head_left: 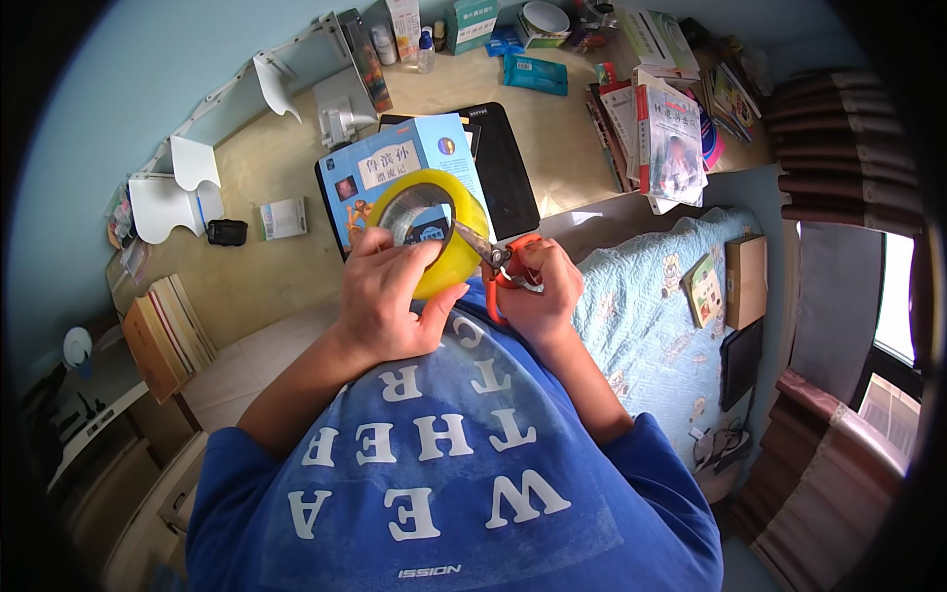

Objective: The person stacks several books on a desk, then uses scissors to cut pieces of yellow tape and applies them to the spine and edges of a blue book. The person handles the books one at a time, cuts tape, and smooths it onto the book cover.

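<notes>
We gripped one roll of yellow tape (pixel 462 262) in our left hand (pixel 388 304) and one pair of red-handled scissors (pixel 499 259) in our right hand (pixel 543 294), blades at the roll's rim. Beyond lay one blue book (pixel 400 150) on one desk (pixel 247 163).

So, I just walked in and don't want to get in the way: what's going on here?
A person is holding a roll of yellow tape in the left hand and scissors with orange-red handles in the right hand. The blades point toward the roll's side; whether they touch it, I can't tell. Beyond the hands, a light blue book is at the desk, partly hidden by the roll.
</notes>
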A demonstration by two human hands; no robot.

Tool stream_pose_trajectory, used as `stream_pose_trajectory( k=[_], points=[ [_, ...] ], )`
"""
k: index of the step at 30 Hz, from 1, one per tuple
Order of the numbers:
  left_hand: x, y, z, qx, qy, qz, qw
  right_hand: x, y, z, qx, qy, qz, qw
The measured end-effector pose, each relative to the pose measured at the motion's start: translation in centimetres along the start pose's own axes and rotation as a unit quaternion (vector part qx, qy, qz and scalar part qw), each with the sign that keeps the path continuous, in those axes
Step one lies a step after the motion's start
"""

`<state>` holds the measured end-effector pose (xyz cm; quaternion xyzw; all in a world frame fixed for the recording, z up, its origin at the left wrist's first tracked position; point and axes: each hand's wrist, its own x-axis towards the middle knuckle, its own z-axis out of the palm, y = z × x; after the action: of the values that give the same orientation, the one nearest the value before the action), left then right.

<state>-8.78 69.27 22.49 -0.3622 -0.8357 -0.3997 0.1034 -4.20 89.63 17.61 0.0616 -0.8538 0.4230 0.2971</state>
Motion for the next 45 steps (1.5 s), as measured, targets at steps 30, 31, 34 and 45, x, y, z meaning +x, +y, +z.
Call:
stream_pose_trajectory(
  k=[30,31,34,45],
  points=[
    [-20.9,-14.1,1.6,0.239,0.123,-0.418,0.868,0.7,2.0,0.0,0.041,-0.141,0.113,0.983],
    [-21.4,-14.8,1.7,0.257,0.121,-0.427,0.858,1.0,1.9,0.2,0.051,-0.153,0.112,0.981],
    [-23.3,-16.2,1.9,0.277,0.118,-0.465,0.833,1.5,1.1,0.9,0.043,-0.186,0.053,0.98],
    [-16.4,-11.6,-3.7,0.067,0.19,-0.378,0.904,1.2,-4.3,5.0,0.176,-0.305,0.055,0.934]
  ],
)
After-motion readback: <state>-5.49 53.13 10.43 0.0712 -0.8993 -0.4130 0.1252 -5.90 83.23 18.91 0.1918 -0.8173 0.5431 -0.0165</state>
